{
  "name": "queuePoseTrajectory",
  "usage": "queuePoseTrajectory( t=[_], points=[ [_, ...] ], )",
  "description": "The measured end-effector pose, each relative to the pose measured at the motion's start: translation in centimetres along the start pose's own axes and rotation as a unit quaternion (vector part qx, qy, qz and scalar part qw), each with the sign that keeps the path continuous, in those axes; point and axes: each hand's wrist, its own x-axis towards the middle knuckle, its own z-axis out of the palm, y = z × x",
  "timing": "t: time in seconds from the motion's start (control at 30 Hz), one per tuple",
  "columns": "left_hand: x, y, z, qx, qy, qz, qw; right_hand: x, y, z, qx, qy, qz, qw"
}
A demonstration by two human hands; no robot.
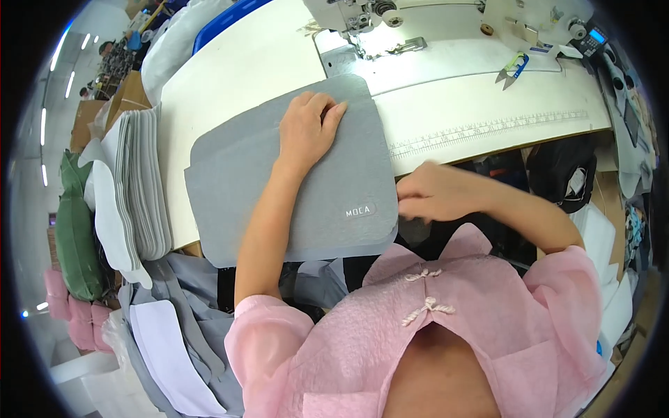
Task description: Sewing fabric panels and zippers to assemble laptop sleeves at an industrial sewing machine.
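A grey fabric panel (251,202) with rounded corners and a small pale label near its lower right lies on the white sewing table, overhanging its front edge. Other grey layers show at its upper left and along its lower edge. My left hand (310,129) presses on the panel's upper part, its fingers curled in and the thumb to the right. At the panel's right edge is my right hand (432,193), slightly blurred, its fingers closed together on that edge. Beyond the panel stands a sewing machine (359,21), its lit needle area just past the panel's top edge.
Thread snips (512,71) lie on the table (474,104) at the right, beyond a printed ruler scale. A stack of grey panels (143,184) stands at the left edge. Grey cloth pieces (174,348) hang below it. A dark bag (563,171) is under the table's right side.
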Motion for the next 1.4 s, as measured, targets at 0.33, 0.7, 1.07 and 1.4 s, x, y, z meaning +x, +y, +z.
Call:
queuePoseTrajectory(
  t=[0.33, 0.7, 1.07, 1.4],
  points=[
    [1.5, 0.4, -0.6, -0.077, -0.124, -0.074, 0.987, 6.6, 5.2, -7.7, -0.396, 0.188, -0.149, 0.886],
    [3.0, -2.3, -0.5, -0.27, -0.098, -0.046, 0.957, 8.1, 4.3, -7.9, -0.54, 0.187, -0.074, 0.817],
    [5.3, -0.9, -0.7, -0.302, -0.265, -0.138, 0.905, 8.2, 5.3, -7.4, -0.53, 0.227, -0.068, 0.814],
    [6.1, -0.2, -0.7, -0.236, -0.288, -0.147, 0.916, 8.2, 5.2, -7.2, -0.517, 0.225, -0.066, 0.823]
  ],
)
